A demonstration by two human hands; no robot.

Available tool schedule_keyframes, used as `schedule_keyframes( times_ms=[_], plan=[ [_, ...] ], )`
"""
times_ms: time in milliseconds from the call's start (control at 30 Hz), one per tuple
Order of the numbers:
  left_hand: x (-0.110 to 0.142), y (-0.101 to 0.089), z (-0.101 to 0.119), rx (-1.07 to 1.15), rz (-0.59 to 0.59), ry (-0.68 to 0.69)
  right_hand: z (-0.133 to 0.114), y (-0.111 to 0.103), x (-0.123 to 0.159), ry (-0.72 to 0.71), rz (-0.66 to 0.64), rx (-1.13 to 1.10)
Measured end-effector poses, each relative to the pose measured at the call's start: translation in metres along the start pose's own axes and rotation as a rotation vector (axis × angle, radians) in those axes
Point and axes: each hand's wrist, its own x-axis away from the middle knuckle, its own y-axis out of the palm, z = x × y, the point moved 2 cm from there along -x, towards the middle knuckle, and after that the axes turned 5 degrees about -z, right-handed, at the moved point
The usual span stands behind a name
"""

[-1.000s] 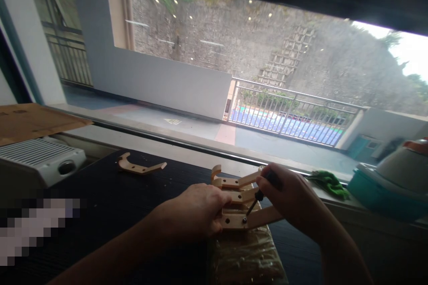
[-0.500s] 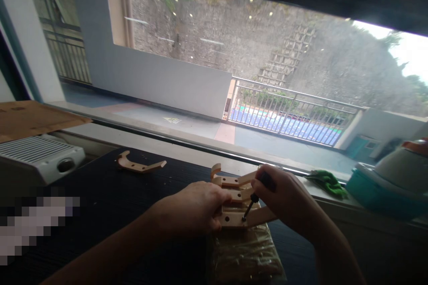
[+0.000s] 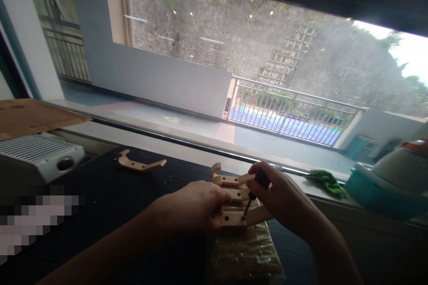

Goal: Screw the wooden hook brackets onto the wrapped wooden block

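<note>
My right hand (image 3: 277, 191) is wrapped around the black handle of a screwdriver (image 3: 249, 204). Its tip meets a screw (image 3: 243, 218) in the nearest light wooden hook (image 3: 234, 219). My left hand (image 3: 203, 202) grips the left part of that hook, fingers partly hidden. Two similar wooden hooks stand just behind it, a middle one (image 3: 236, 194) and a far one (image 3: 230, 181), each with dark holes. All rest on a block wrapped in clear plastic (image 3: 245, 251). A separate curved wooden hook (image 3: 140, 165) lies on the dark table to the left.
The dark table (image 3: 110, 205) meets a window sill at the back. On the left are a white slatted appliance (image 3: 43, 156) and brown cardboard (image 3: 40, 118). A green cloth (image 3: 327, 183) and a teal container (image 3: 371, 191) sit at the right.
The screwdriver tip has come down onto the screw, and the tool stands a little steeper. My right hand has shifted slightly left. My left hand keeps its hold.
</note>
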Motion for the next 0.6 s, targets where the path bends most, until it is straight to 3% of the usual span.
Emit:
schedule_keyframes(
  times_ms=[300,600],
  plan=[
    [-0.0021,0.003,-0.0017,0.017,-0.005,0.019,0.0009,0.005,-0.0014,-0.075,-0.077,-0.192],
    [-0.0017,0.0022,-0.0016,0.008,-0.006,0.0,0.0033,0.0044,0.004,-0.064,-0.111,-0.199]
  ],
)
